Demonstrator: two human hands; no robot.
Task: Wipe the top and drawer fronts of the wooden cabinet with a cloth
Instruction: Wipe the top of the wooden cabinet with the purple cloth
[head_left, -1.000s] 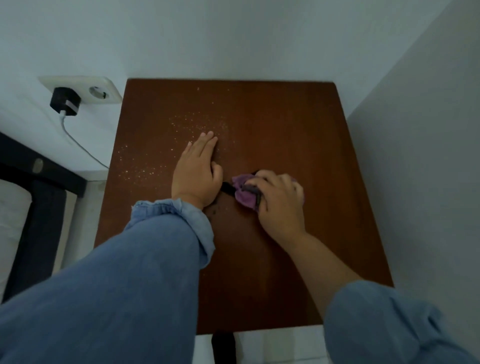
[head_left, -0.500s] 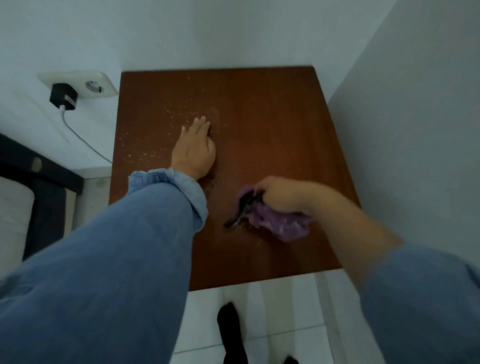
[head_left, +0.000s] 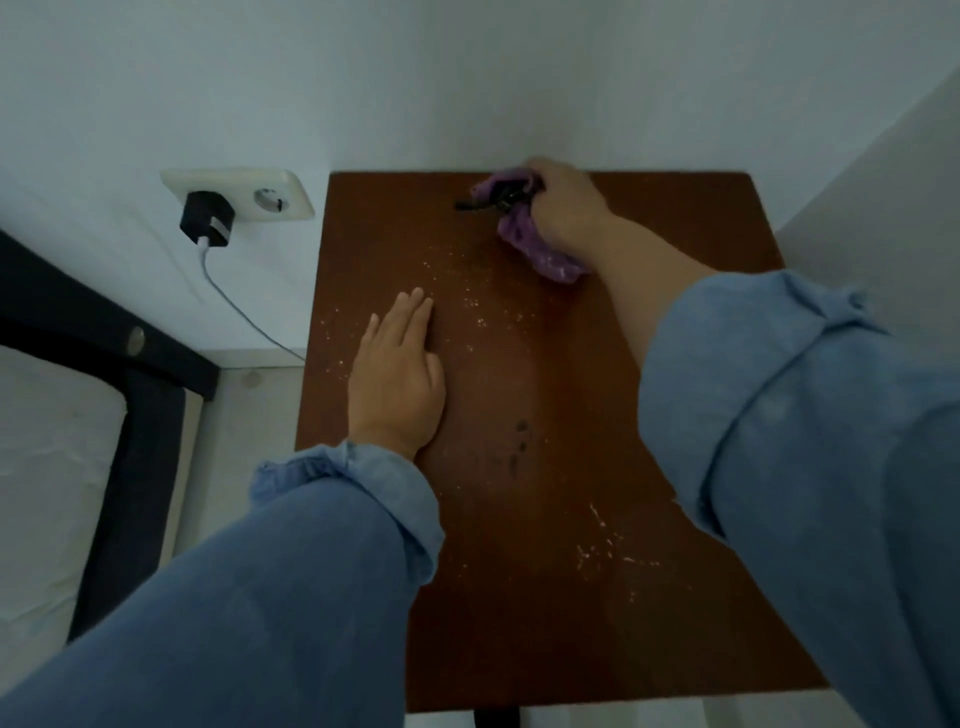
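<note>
On the cabinet top: pale crumbs scattered mid-surface of the wooden cabinet
Right hand: fingers curled round the purple cloth, up at the far edge
Left hand: fingers straight, flat on the wood

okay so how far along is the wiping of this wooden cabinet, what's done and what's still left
Early on. In hand: the right hand grips the purple cloth at the far edge of the cabinet top, while the left hand rests flat on it. The far right area looks free of specks. Left: pale crumbs near the left hand and more crumbs at the near right, plus dark smudges. The drawer fronts are out of view.
</note>
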